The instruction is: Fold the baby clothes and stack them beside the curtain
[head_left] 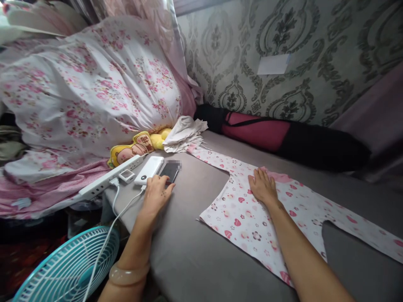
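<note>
A child's long-sleeved top [242, 209], white with pink hearts and flowers, lies spread out on the grey surface. My right hand [263, 186] rests flat on its upper part, near the pink collar [278, 177], fingers extended. Over on the left, my left hand [157, 191] is at the near ends of a white power bank [147, 173] and a dark smartphone [171, 171] lying side by side. Its fingers are apart and slightly bent, with the thumb held away; whether they touch either device is hard to tell. A white cable [126, 209] runs from the power bank.
A white power strip [110, 178] with a plugged-in charger [126, 176] lies at the left edge, above a turquoise fan [72, 268]. A crumpled pale cloth [184, 134] and a yellow cartoon cushion [130, 150] sit behind. A long black-and-maroon bag [258, 132] lies along the wall.
</note>
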